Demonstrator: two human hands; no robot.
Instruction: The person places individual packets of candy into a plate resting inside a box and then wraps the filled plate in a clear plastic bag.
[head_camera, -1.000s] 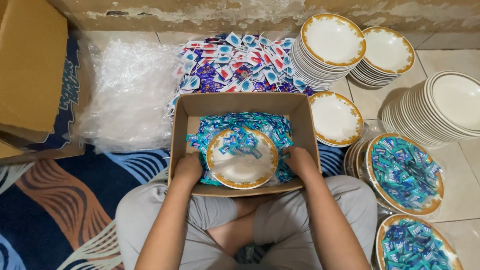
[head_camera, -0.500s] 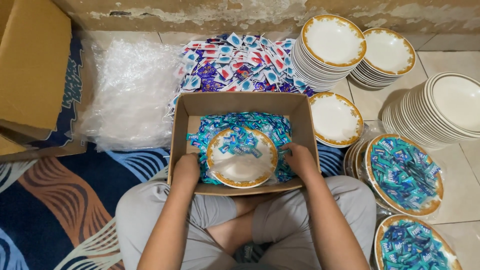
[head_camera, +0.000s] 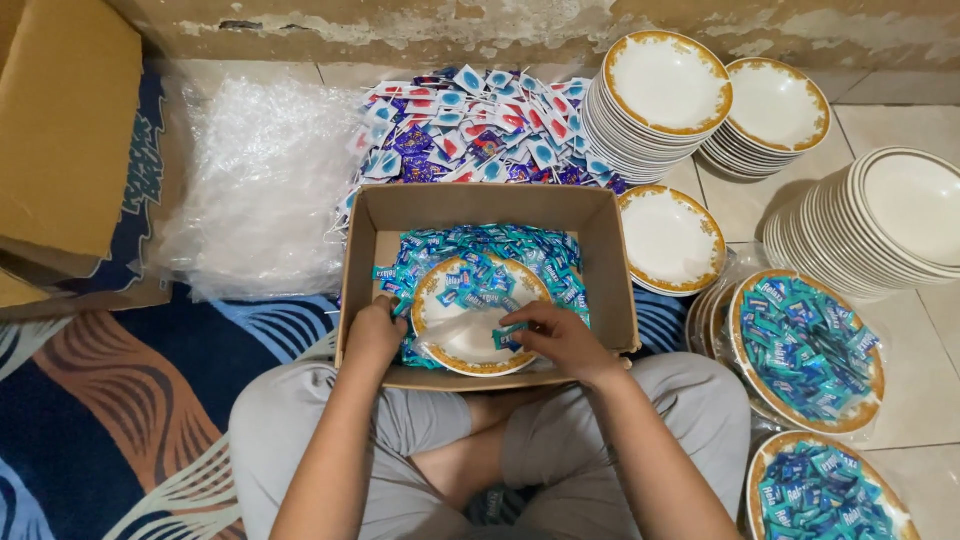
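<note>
Down inside the cardboard box (head_camera: 610, 290), on the lap, sits the plate (head_camera: 470, 345): white, shallow, round, gold-patterned rim, lying flat on a bed of teal sachets (head_camera: 480, 245) and carrying a scatter of the same across its far half. Near half mostly bare white, with what looks like a wisp of clear film across it; hard to say for sure.

Left hand (head_camera: 375, 335) curled on the plate's left rim, grip closed around the edge, knuckles up. Right hand (head_camera: 560, 340) over the plate's right side, fingers pinched together on one teal sachet (head_camera: 508, 335), grip narrow, just thumb and fingertips.

Judging by the look of it: best done with the left hand bracing that rim firmly, since the plate rests on loose packets and could rock. Light pinch only with the right, small packets being slippery and easy to crumple. Worth keeping the wrist low, close to the glazed surface, so nothing skids off over the edge.

Around the box: a heap of red, blue and purple sachets (head_camera: 470, 120) beyond it, crumpled clear plastic wrap (head_camera: 260, 190) to the left, stacks of empty plates (head_camera: 665, 85) to the right, and two filled plates (head_camera: 805, 350) heaped with teal packets near the right knee.
</note>
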